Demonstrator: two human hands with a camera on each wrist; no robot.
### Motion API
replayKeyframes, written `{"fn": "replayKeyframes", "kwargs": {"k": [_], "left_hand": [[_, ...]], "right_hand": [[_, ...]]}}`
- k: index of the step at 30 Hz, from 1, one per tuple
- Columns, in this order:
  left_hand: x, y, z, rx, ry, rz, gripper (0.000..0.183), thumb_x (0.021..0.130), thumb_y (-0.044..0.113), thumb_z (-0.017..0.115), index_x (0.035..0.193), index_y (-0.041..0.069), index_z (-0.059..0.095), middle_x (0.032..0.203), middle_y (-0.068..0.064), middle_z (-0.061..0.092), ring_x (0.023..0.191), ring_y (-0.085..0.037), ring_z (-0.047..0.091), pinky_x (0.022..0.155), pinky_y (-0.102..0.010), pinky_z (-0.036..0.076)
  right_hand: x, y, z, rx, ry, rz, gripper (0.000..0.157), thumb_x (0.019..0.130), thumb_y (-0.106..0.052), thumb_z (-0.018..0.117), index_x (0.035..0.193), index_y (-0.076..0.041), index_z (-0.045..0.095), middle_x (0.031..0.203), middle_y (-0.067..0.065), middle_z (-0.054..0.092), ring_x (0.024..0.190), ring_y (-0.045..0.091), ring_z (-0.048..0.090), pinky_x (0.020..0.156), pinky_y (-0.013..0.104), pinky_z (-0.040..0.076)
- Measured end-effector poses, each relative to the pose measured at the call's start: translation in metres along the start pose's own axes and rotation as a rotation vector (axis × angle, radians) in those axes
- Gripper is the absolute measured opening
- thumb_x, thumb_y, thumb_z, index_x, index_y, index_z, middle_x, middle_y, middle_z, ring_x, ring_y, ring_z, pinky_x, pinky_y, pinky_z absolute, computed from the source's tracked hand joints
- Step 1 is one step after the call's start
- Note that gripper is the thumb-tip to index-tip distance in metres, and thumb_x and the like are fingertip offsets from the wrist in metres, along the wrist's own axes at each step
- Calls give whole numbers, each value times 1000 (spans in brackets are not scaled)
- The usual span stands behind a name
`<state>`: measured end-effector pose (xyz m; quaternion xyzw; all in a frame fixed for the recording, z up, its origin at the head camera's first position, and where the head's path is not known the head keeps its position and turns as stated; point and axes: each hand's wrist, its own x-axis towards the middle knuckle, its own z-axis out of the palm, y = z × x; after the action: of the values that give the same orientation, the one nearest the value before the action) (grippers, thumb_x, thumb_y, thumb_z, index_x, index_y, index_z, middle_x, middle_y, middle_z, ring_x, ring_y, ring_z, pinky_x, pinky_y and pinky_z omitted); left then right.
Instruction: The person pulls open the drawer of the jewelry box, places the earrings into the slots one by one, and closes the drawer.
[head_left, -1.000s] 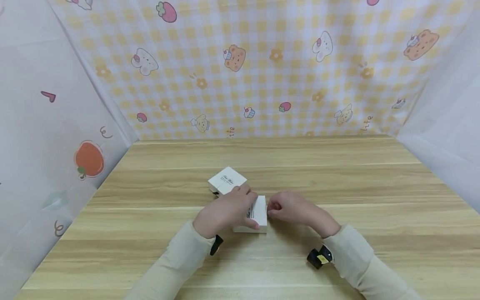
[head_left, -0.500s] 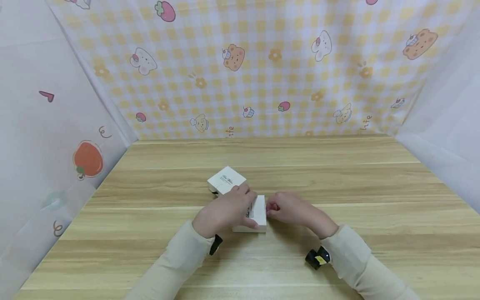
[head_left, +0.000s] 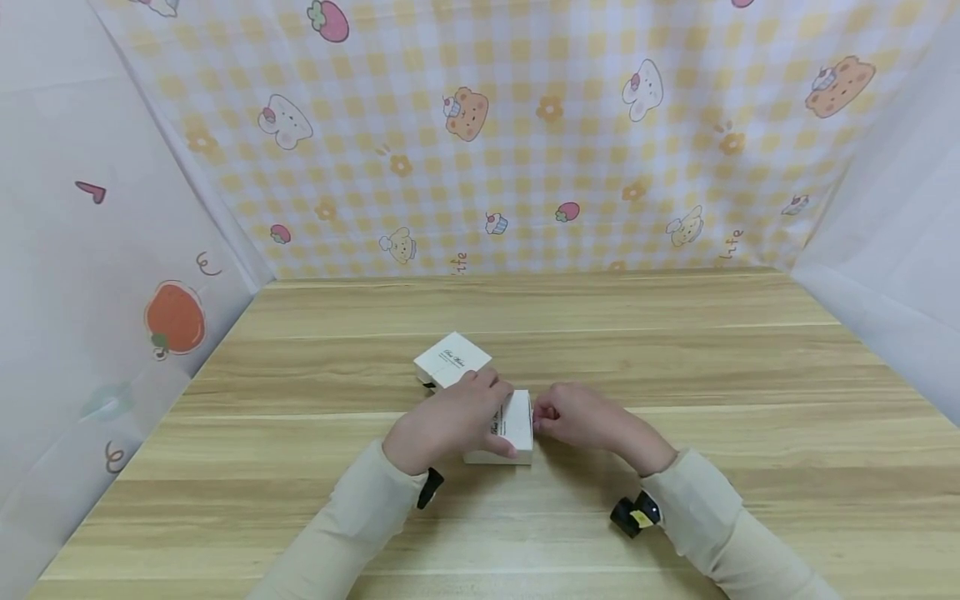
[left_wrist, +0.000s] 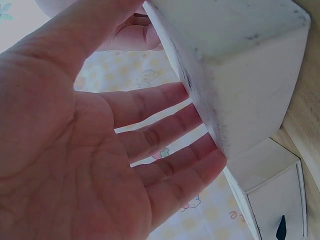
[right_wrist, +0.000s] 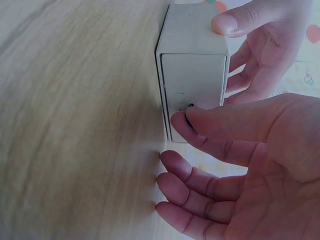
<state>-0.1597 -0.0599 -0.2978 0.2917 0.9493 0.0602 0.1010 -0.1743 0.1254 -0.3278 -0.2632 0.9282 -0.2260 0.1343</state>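
Note:
A white drawer box [head_left: 517, 425] with dark lettering lies on the table, its end panel facing right. My left hand [head_left: 450, 421] holds it from the left, fingertips on its top and thumb against the near side. At the right end, my right hand [head_left: 585, 421] pinches a small black pull tab [right_wrist: 189, 121] between thumb and index finger. The other fingers of that hand are spread low, near the tabletop, in the right wrist view. Behind the left hand sits a second white box [head_left: 452, 358], turned at an angle, with its own black tab [left_wrist: 281, 228] showing.
The wood-grain table [head_left: 675, 350] reaches back to a yellow checked curtain [head_left: 525, 150] with cartoon prints. White sheets hang on both sides. Black wrist cameras are worn below both cuffs, the right one [head_left: 635, 515] plainly visible.
Both hands keep nearly the same places on the box. A thin edge line has become visible along the box's right end, beside the right fingertips.

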Motion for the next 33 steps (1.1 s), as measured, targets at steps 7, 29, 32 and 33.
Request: {"fn": "replayKeyframes", "kwargs": {"k": [7, 29, 32, 33], "left_hand": [[1, -1, 1, -21, -9, -1, 67, 73, 45, 74, 126, 9, 53, 115, -4, 49, 102, -19, 47, 87, -33, 43], [0, -1, 0, -49, -19, -10, 67, 73, 44, 75, 125, 9, 52, 109, -2, 47, 93, -16, 43, 74, -28, 42], [1, -1, -1, -46, -28, -17, 68, 73, 45, 74, 127, 10, 51, 110, -1, 47, 94, -16, 43, 74, -28, 42], [1, -1, -1, -48, -32, -21, 69, 73, 45, 74, 127, 10, 51, 110, -1, 47, 95, -16, 42, 74, -29, 42]], "right_hand": [[0, 0, -1, 4, -8, 12, 17, 88, -11, 61, 72, -10, 63, 58, -7, 44, 54, 6, 40, 50, 19, 32], [-3, 4, -5, -5, -15, -13, 20, 87, -10, 61, 67, -10, 58, 60, -5, 47, 56, 8, 42, 52, 20, 35], [-4, 4, -8, 2, -18, -31, 19, 86, -9, 61, 68, -11, 58, 61, -5, 48, 57, 8, 43, 53, 21, 37], [-4, 5, -9, -6, -16, -48, 19, 86, -8, 61, 68, -11, 58, 61, -5, 48, 57, 7, 43, 53, 21, 37]]}}
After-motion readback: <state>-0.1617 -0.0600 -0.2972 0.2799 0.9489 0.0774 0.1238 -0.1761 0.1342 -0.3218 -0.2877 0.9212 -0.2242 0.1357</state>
